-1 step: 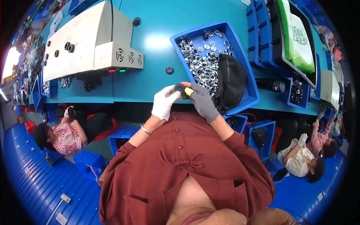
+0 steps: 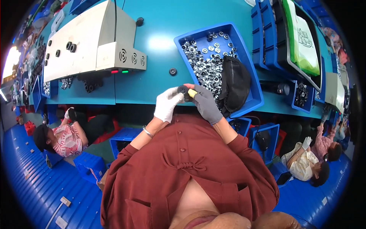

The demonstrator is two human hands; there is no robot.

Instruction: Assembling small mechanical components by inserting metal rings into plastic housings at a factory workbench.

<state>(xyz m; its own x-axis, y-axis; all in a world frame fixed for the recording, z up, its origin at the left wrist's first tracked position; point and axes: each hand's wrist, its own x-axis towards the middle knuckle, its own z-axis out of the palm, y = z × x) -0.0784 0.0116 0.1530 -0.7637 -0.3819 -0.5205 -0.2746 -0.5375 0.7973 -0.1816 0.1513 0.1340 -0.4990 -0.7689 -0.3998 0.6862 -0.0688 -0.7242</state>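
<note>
Two-handed, pinching a round black part (image 2: 183, 90) between white-gloved left hand (image 2: 166, 104) and grey-gloved right hand (image 2: 206, 102), above the surface (image 2: 146, 91), beside the blue bin (image 2: 239, 44); best to brace left-handed, press evenly right-handed.

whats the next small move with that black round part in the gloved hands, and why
Perhaps turn the black round part slightly: the white-gloved left hand and the grey-gloved right hand both have hold of it, and only its upper face shows, so a small turn would likely bring its hidden side into view.
</note>
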